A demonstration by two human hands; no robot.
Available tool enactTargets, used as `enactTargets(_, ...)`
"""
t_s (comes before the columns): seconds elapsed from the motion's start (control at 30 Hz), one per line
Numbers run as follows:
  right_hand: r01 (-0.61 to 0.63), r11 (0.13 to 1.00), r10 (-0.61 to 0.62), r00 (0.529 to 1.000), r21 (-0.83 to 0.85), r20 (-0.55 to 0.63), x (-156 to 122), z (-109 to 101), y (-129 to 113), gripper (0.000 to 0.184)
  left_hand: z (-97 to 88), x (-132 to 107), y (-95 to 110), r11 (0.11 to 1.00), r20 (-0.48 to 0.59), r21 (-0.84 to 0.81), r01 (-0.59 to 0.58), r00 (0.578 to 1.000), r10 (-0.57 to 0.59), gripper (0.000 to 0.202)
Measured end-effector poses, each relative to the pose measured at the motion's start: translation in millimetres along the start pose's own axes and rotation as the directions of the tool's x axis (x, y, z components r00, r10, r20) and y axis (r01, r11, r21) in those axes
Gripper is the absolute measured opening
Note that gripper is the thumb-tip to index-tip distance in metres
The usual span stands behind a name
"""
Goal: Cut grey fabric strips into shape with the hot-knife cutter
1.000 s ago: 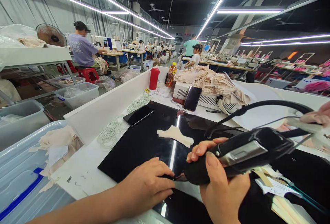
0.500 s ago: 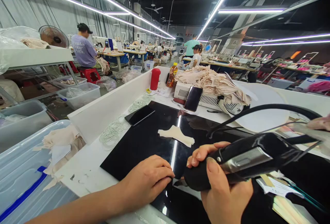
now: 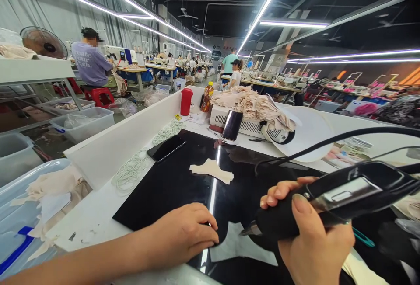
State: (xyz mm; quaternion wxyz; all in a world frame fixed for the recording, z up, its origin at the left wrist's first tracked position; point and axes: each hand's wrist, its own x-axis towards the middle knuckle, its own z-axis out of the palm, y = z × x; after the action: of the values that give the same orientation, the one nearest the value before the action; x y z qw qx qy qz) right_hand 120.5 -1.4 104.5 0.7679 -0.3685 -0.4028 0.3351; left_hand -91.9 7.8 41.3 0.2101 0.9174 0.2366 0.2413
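Head view: clock directions run from the pale grey piece (image 3: 244, 248), 12 = far side of the table (image 3: 95, 219).
Grey piece: flat on the glossy black panel (image 3: 154, 193), between the two hands.
Left hand (image 3: 187, 232): 9-10 o'clock, fingers bent and bunched, tips at the piece's near-left edge. Can't tell if they pinch anything.
Right hand (image 3: 315, 241): 3 o'clock, wrapped around the black handheld tool (image 3: 341, 193), thumb on top.
Tool tip: narrow metal nose (image 3: 252, 230), aimed at 9, right by the upper edge of the grey piece. Contact unclear.
Cream piece (image 3: 211, 170): 11 o'clock, lying alone on the panel, similar shape.
Phones: one flat (image 3: 166, 148) at 10-11, over the panel's edge; one (image 3: 232, 125) at 12, leaning on the white vented box (image 3: 252, 127).
Cloth stack (image 3: 252, 103): 12 o'clock, heaped on that box.
Red cup (image 3: 186, 101): 11 o'clock, upright, bottle (image 3: 207, 97) just right of it.
Green-white coils (image 3: 129, 173): 10 o'clock, beside the panel.
Teal loop (image 3: 363, 237): 3 o'clock, partly hidden by the right hand.
Cream strips (image 3: 364, 267): 3-4 o'clock, near the right wrist.
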Motion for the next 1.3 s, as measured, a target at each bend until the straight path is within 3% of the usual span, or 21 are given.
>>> enactTargets(0.1,-0.004,1.000,0.004,1.000,-0.006,-0.006,-2,-4,2,0.034,-8.7,20,-7,0.996,0.066,-0.073,-0.041,0.997,0.046,0.017)
enactTargets(0.2,0.011,1.000,-0.011,1.000,-0.021,0.007,-4,-4,6,0.035,-11.2,36,-15,0.985,0.151,-0.166,-0.047,0.986,0.072,0.037)
enactTargets(0.4,0.026,0.998,-0.024,0.999,-0.053,0.049,-11,1,19,0.034,-2.7,38,-28,0.971,0.277,-0.238,-0.019,0.957,0.086,0.059)
enactTargets(0.8,0.007,1.000,-0.005,0.995,-0.020,0.102,-11,-5,26,0.033,3.0,40,-26,0.975,0.278,-0.220,-0.019,0.957,0.081,0.074)
enactTargets(1.07,0.014,0.999,-0.011,0.997,-0.041,0.073,-15,1,21,0.030,0.3,41,-25,0.969,0.306,-0.245,0.003,0.949,0.074,0.077)
enactTargets(1.3,0.023,0.999,-0.018,0.986,-0.027,0.164,-24,-4,20,0.028,-2.1,41,-25,0.964,0.308,-0.265,0.010,0.949,0.074,0.080)
